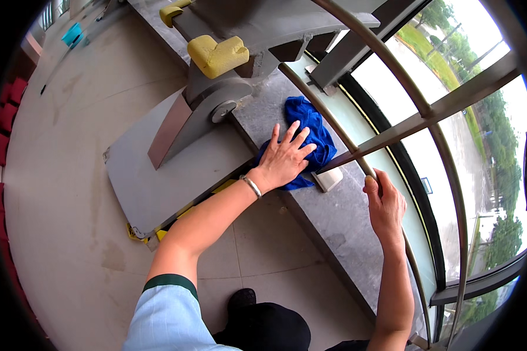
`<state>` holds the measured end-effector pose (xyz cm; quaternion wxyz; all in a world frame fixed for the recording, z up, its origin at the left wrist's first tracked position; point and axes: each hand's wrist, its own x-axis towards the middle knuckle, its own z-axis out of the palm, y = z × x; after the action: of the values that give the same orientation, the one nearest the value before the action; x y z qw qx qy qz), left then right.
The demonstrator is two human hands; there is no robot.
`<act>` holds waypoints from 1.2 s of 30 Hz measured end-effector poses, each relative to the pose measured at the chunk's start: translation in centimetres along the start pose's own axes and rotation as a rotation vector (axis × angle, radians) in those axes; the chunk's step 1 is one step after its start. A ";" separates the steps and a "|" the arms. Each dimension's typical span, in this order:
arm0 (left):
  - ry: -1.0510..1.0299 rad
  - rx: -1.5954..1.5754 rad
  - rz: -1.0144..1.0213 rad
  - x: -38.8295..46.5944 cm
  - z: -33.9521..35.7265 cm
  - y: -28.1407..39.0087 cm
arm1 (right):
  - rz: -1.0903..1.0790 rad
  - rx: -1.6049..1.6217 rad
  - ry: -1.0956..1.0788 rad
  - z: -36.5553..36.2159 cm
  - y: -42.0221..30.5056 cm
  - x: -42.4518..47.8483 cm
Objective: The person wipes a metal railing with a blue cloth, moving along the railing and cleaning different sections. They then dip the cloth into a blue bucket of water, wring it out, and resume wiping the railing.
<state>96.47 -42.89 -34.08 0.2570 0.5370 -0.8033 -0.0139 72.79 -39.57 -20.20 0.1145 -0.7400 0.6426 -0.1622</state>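
Note:
My left hand [285, 155] lies with fingers spread on a crumpled blue cloth [314, 125], pressing it against the grey stone ledge [329, 219]. Part of the cloth hangs below my wrist at the ledge's edge. My right hand [386, 206] is wrapped around a thin metal rail [333, 120] to the right. Just right of the cloth, a flat metal bar [391, 134] of the railing rises from the ledge near a pale block-like cover [328, 179].
A grey metal support with a wide base plate [158, 175] and yellow foam corner padding [215, 55] stands left of the ledge. Large window panes [456, 175] lie behind the railing. On the tiled floor, a turquoise dustpan-like object [73, 35] sits far left; red seats [9, 109] line the side.

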 end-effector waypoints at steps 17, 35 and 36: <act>0.033 0.299 -0.242 10.7 3.7 -9.8 | -0.012 -0.052 -0.004 -0.5 -1.0 -0.2; 0.300 -0.373 -0.201 -0.6 -0.1 0.3 | -0.057 -0.084 0.066 0.0 -0.9 -0.4; 0.220 -0.607 -0.376 -0.6 -0.9 0.4 | -0.051 -0.088 0.072 0.1 -0.6 -0.4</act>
<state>96.66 -41.95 -33.39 0.4822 0.5727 -0.6176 -0.2408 73.35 -39.05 -20.05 0.0546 -0.7542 0.6338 -0.1630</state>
